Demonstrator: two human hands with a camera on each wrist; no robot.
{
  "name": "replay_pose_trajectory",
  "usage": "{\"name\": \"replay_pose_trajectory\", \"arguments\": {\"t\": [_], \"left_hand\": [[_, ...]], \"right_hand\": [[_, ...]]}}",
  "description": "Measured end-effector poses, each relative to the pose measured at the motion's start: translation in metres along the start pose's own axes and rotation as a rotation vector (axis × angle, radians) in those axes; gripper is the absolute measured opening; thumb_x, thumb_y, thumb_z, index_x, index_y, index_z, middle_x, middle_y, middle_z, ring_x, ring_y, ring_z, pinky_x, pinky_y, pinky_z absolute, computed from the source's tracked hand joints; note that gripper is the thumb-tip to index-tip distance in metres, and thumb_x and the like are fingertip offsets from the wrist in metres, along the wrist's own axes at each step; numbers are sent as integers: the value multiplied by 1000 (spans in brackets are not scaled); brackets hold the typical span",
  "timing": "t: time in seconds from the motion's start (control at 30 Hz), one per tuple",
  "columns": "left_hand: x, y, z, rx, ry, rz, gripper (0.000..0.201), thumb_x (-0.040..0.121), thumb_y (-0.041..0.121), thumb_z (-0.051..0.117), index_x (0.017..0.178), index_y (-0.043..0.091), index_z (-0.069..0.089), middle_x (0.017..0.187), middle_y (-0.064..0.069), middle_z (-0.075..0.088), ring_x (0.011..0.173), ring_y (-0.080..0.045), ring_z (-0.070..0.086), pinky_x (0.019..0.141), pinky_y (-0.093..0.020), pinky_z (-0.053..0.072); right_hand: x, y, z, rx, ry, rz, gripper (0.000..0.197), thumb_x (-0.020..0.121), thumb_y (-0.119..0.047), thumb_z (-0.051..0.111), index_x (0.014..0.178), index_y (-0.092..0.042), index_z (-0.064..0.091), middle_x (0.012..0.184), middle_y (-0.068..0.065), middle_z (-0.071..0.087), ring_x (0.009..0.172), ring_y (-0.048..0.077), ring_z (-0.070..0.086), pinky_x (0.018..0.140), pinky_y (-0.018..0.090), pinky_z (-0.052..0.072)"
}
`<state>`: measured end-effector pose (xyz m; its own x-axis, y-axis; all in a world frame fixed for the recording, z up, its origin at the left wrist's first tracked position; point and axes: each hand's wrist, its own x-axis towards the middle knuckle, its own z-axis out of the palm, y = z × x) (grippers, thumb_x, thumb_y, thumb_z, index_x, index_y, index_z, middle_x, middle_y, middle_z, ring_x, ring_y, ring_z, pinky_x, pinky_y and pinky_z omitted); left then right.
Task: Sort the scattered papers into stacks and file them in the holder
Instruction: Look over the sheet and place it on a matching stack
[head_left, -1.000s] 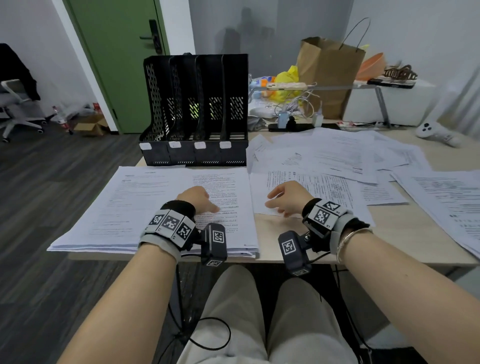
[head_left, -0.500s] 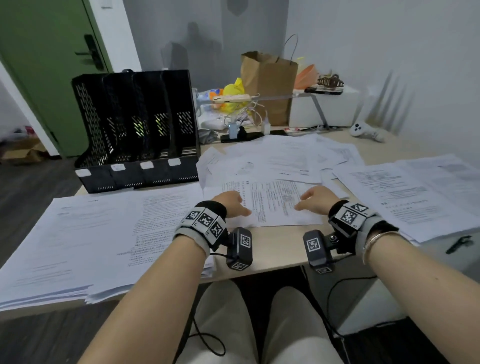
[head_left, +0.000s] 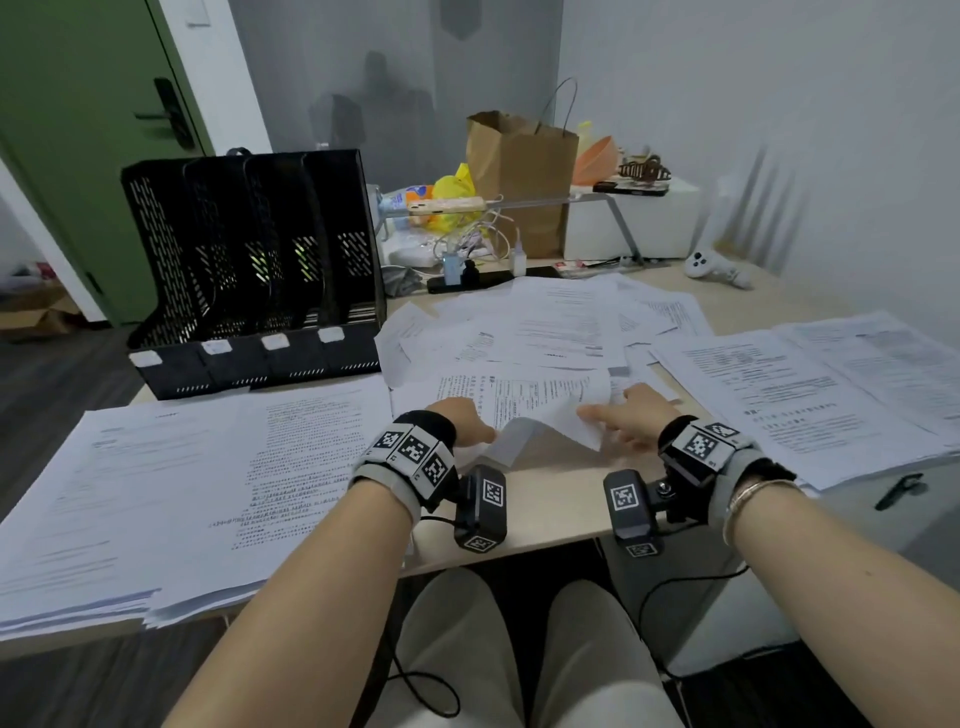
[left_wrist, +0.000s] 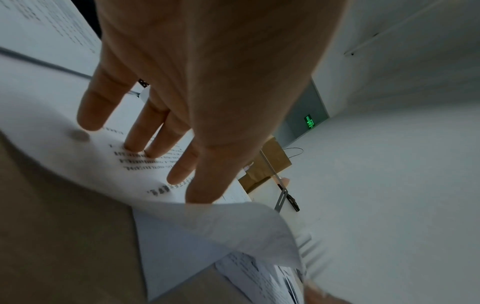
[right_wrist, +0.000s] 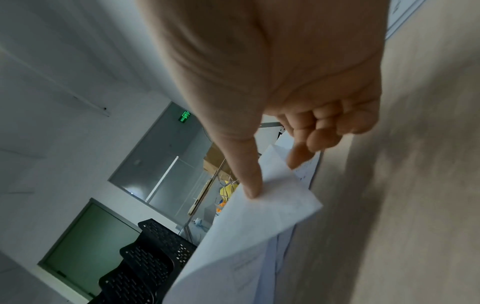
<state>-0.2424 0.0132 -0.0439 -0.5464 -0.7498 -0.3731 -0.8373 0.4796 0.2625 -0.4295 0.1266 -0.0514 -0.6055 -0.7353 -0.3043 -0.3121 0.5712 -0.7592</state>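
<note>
Centre frame, your right hand (head_left: 631, 415) pinched the sheet's (head_left: 540, 415) lifted corner; your left hand (head_left: 465, 423) pressed it with straight fingers.

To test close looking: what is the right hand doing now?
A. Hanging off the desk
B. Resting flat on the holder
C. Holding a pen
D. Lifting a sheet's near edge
D: the right hand pinches the sheet, whose near edge curls up off the desk.

You get dim, even room light and soft shadows on the wall (head_left: 395, 104) beyond your hands; wide-angle bending at the edges — both wrist views smear with motion blur.
</note>
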Motion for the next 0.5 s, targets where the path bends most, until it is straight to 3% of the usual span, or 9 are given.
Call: {"name": "replay_pose_trajectory", "arguments": {"t": [0.1, 0.2, 0.3, 0.37, 0.43, 0.5], "left_hand": [[-1, 2, 3, 5, -6, 13, 47, 95, 40, 47, 123, 3, 53, 121, -9, 59, 111, -25, 56, 82, -28, 44], [-3, 5, 5, -5, -18, 23, 53, 94, 42, 48, 126, 0, 52, 127, -16, 57, 115, -29, 55, 91, -34, 46], [-9, 6, 1, -57, -13, 48, 55, 94, 43, 48, 131, 2, 49, 133, -13, 52, 119, -27, 52, 88, -32, 44], [-11, 5, -3, -115, 13, 67, 56, 94, 44, 48, 136, 6, 44, 137, -8, 49, 120, -23, 50, 89, -29, 44], [-12, 3, -7, -224, 45, 72, 60, 92, 46, 51, 139, 12, 38, 140, -5, 46, 119, -22, 51, 95, -32, 46], [-12, 1, -13, -325, 106, 80, 65, 91, 44, 54, 143, 13, 30, 143, -7, 42, 122, -24, 49, 98, -34, 44]], "right_hand": [[-5, -3, -3, 40, -23, -27, 50, 81, -46, 68, 103, -7, 46, 87, 6, 57, 69, 16, 53, 63, 27, 45], [-9, -13, -4, 88, 4, -176, 28, 82, -26, 71, 100, -6, 64, 102, 9, 67, 83, 19, 62, 72, 32, 53], [-19, -31, -7, 248, 97, -325, 12, 81, -9, 70, 92, -4, 66, 102, 15, 68, 91, 26, 65, 79, 40, 56], [-27, -45, -12, 321, 159, -411, 8, 80, -5, 69, 80, -8, 62, 89, 11, 65, 84, 23, 62, 70, 34, 54], [-34, -57, -16, 350, 204, -493, 19, 78, -1, 68, 68, -13, 56, 77, 5, 58, 74, 16, 55, 64, 25, 46], [-42, -69, -18, 380, 192, -586, 21, 79, 1, 68, 70, -15, 58, 74, 1, 59, 70, 11, 54, 65, 22, 46]]}}
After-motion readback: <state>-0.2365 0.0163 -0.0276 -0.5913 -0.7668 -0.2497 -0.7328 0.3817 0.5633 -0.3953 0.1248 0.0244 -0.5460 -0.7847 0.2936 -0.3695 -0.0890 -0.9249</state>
